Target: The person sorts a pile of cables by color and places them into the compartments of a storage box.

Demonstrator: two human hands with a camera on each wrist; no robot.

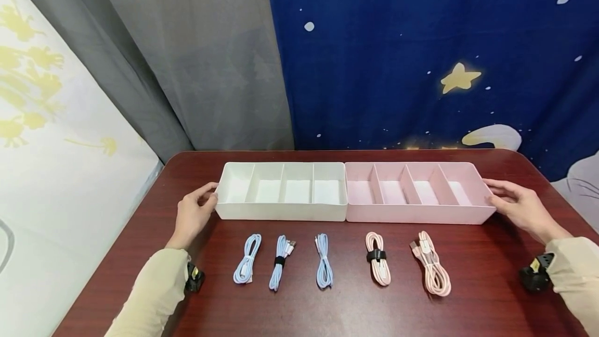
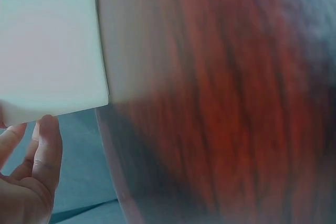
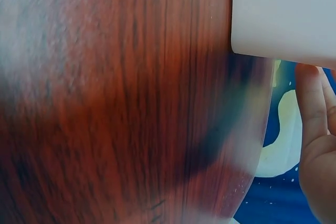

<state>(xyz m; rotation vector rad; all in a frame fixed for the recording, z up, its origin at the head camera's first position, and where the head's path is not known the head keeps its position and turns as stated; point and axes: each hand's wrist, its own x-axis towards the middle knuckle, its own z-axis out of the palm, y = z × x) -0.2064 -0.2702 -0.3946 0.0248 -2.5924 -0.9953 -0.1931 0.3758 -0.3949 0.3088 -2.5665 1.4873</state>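
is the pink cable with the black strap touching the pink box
Apart: the head view shows bare table between the cable and the pink box.

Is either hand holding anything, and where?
Nothing looks gripped: the left hand touches the outer end of the white tray, the right hand that of the pink tray.

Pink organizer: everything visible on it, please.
The pink organizer is a long, lidless box, smooth and plastic-looking, with three cross dividers making four compartments in a row. It sits upright on the red-brown table, apparently touching the white organizer at its left end. The right hand touches its right end with thumb and fingers.
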